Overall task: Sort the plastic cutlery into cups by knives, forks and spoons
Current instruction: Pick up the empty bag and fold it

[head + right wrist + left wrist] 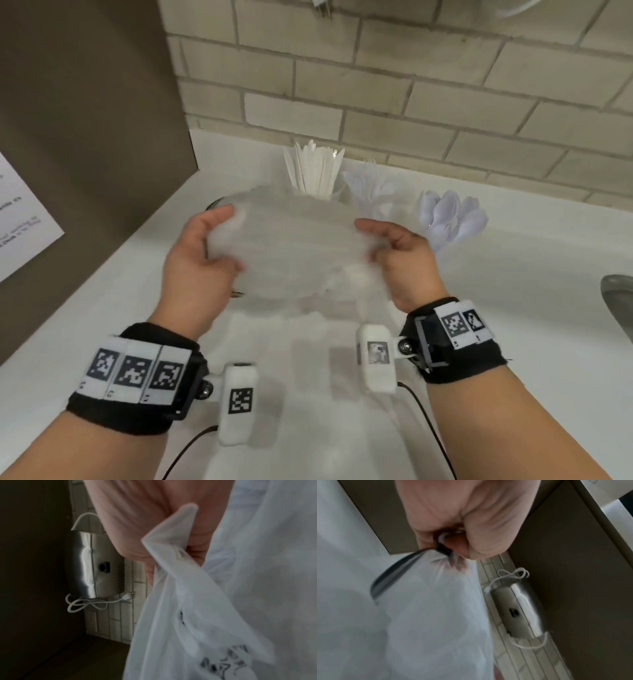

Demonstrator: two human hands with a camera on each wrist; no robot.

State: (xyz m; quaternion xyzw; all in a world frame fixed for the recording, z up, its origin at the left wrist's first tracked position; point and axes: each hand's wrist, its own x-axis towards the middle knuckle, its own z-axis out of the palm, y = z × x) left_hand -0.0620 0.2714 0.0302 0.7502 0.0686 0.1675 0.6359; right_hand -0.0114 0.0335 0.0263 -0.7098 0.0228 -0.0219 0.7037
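White counter (513,274): knives (317,168) stand upright.

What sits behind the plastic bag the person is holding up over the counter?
Behind the plastic bag stand knives, with forks and spoons to their right. The bag covers the knives' cup and lower ends.

Bright head view, dim wrists, motion blur
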